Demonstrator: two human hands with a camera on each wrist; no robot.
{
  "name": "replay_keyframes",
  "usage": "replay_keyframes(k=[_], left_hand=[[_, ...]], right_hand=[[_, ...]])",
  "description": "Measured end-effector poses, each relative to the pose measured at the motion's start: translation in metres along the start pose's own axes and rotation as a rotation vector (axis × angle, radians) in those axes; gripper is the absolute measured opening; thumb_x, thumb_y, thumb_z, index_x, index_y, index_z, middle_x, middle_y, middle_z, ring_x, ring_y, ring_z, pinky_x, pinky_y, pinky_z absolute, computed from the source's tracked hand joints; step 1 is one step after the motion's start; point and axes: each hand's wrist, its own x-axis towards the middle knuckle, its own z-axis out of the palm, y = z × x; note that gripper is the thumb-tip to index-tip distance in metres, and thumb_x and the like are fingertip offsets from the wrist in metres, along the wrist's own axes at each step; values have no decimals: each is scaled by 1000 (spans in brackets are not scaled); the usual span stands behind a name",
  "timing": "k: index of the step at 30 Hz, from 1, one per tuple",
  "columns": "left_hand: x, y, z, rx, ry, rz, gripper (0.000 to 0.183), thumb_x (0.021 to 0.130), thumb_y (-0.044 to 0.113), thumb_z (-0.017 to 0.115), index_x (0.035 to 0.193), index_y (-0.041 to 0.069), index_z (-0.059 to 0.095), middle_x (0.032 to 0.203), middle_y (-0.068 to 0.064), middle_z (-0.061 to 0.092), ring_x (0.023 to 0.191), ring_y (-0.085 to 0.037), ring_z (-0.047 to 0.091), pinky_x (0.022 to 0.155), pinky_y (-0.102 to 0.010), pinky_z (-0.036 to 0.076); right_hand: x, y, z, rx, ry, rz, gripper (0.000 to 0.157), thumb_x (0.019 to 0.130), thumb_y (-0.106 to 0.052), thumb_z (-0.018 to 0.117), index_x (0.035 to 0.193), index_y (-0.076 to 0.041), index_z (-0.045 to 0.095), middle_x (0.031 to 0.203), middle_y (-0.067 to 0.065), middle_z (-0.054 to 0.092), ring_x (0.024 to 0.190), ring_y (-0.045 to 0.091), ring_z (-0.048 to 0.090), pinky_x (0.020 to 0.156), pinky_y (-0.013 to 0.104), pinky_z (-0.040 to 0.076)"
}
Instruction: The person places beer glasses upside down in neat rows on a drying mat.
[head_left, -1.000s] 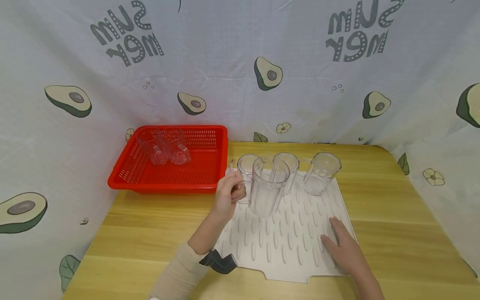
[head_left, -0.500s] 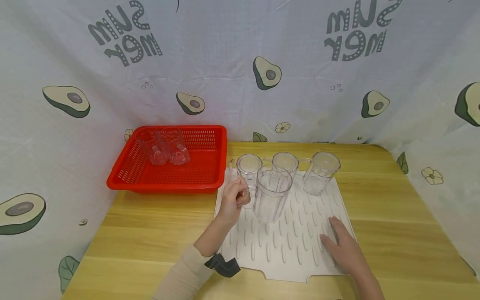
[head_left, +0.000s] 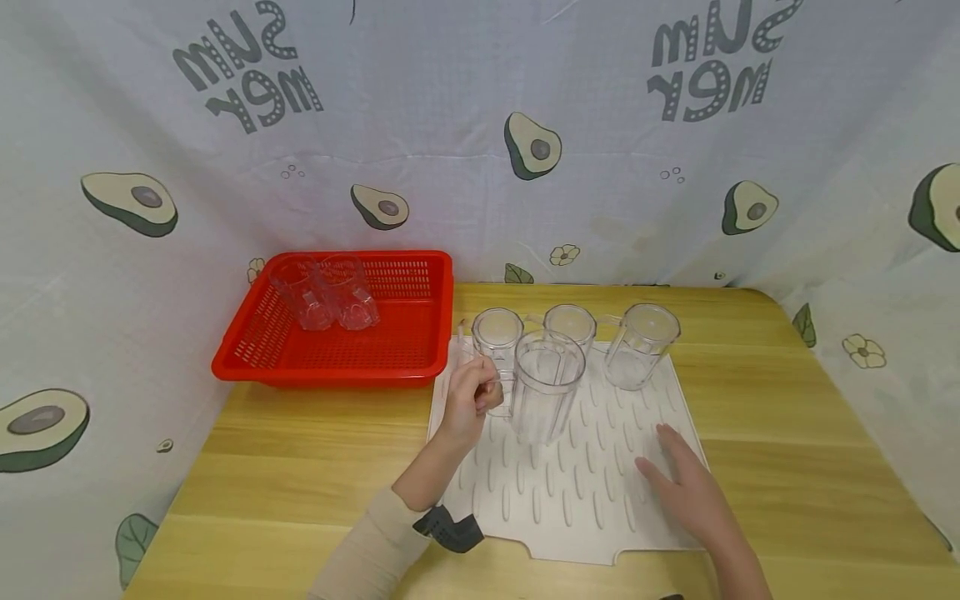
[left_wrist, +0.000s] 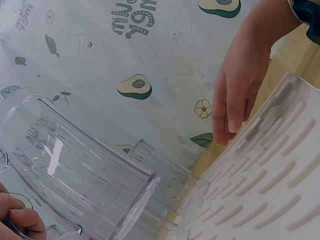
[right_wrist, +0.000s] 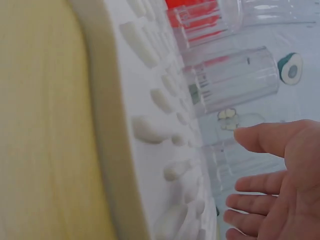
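In the head view, my left hand [head_left: 470, 400] grips the handle of a clear plastic mug [head_left: 546, 404] over the drying mat. Seen from the left wrist, this mug [left_wrist: 75, 165] looks large and slants across the picture; whether it touches the mat I cannot tell. Behind it, a row of three similar clear mugs [head_left: 498, 329], [head_left: 572, 321], [head_left: 643, 346] stands along the mat's far side. My right hand [head_left: 692, 492] is over the right part of the white ridged mat [head_left: 573, 508], holding nothing. Its fingers [right_wrist: 252, 202] are spread and fairly straight.
A red perforated basket [head_left: 337, 372] stands at the back left of the wooden table [head_left: 300, 467]. Two more clear mugs [head_left: 306, 296], [head_left: 348, 292] lie in its left half. A white cloth with avocado prints [head_left: 450, 100] hangs behind and at both sides.
My left hand has brought the mug a little to the right and nearer to me, lower over the mat. My right hand has shifted only slightly. The row of mugs stays put.
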Motion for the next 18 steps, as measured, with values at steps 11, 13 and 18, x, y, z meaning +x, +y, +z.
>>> replay_keyframes(k=[11,13,18], left_hand=[[2,-5,3,16,-5,10,30,91,5,33,61,9,34,47,-1,21,42,-17,15,44,-27,13],[3,-5,3,18,-14,19,31,91,5,34,61,10,34,47,-1,20,42,-16,15,43,-27,12],[4,-6,5,19,-24,31,31,91,5,34,61,12,34,47,0,21,42,-17,15,43,-28,11]], right_hand=[[4,-45,-3,145,-25,16,68,101,-40,49,150,2,26,152,31,24,132,59,25,99,71,28],[5,-53,-2,178,-12,-20,66,102,-37,48,149,4,28,152,30,27,133,57,26,102,68,28],[8,-67,6,310,-8,-61,58,104,-33,45,144,8,35,146,30,38,135,47,33,107,61,29]])
